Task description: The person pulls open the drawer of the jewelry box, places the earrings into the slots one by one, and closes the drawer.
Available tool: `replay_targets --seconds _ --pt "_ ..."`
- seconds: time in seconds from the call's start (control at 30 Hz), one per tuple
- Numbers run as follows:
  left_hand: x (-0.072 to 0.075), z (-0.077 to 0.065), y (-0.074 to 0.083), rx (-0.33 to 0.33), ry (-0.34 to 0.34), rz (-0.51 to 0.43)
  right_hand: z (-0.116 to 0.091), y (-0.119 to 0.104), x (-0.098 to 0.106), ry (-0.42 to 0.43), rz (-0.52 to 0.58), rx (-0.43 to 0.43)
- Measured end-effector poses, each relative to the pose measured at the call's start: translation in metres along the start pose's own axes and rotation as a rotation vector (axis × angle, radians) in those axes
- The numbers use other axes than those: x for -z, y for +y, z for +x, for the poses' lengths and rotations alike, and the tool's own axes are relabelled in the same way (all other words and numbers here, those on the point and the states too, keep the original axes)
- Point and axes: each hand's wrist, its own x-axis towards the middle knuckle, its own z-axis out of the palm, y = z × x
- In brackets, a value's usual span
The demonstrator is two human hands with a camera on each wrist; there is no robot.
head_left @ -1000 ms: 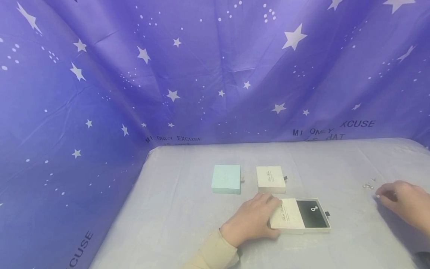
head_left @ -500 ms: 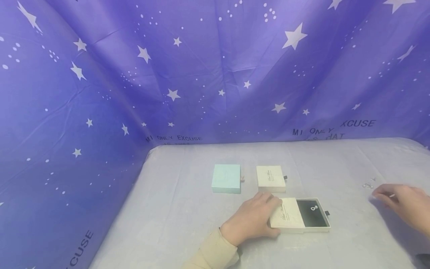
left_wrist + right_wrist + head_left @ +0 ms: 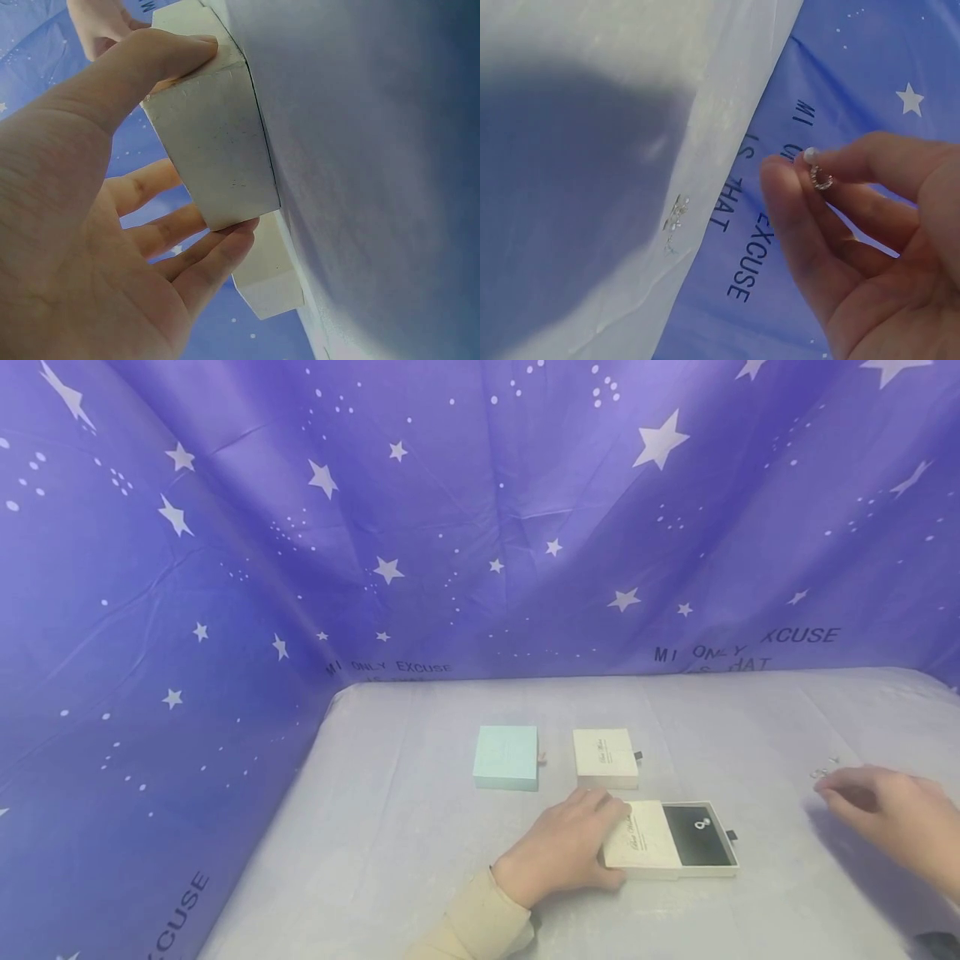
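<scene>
My left hand (image 3: 558,843) grips the sleeve of a cream slide-out gift box (image 3: 645,839), thumb along the near side and fingers round the far side. Its drawer is pulled partly out to the right, showing a black lining (image 3: 686,847) with a small pearl earring (image 3: 702,824) on it. In the left wrist view, the thumb and fingers span the cream box's end (image 3: 214,146). Over the table at the right, my right hand (image 3: 892,806) pinches another earring (image 3: 821,176), a white pearl with a tiny sparkling hoop, between thumb and fingertip.
Several small silvery jewellery pieces (image 3: 676,214) lie on the grey tablecloth (image 3: 405,860) near the right fingertips. Behind the open box stand a shut cream box (image 3: 602,756) and a mint-green box (image 3: 505,758). A purple star-printed curtain (image 3: 480,485) encloses the back and left.
My right hand has shifted a little to the left above the table, with the earring in its fingers. The left hand and the boxes stay where they were.
</scene>
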Motion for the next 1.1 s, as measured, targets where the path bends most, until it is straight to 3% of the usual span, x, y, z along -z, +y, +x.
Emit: replay_targets --seconds 0.17,0.4,0.7,1.1 --pt "0.001 0.0 0.0 0.004 -0.006 -0.001 -0.001 -0.008 -0.004 0.021 -0.006 0.017" --pt "0.003 0.0 0.001 0.003 -0.01 -0.01 -0.001 -0.017 -0.006 0.087 -0.047 0.115" --pt "0.003 0.0 0.001 0.019 -0.025 -0.007 0.001 -0.038 -0.002 0.02 -0.004 0.13" --pt "0.001 0.0 0.001 0.008 -0.01 0.006 -0.001 -0.057 -0.007 0.056 0.007 0.177"
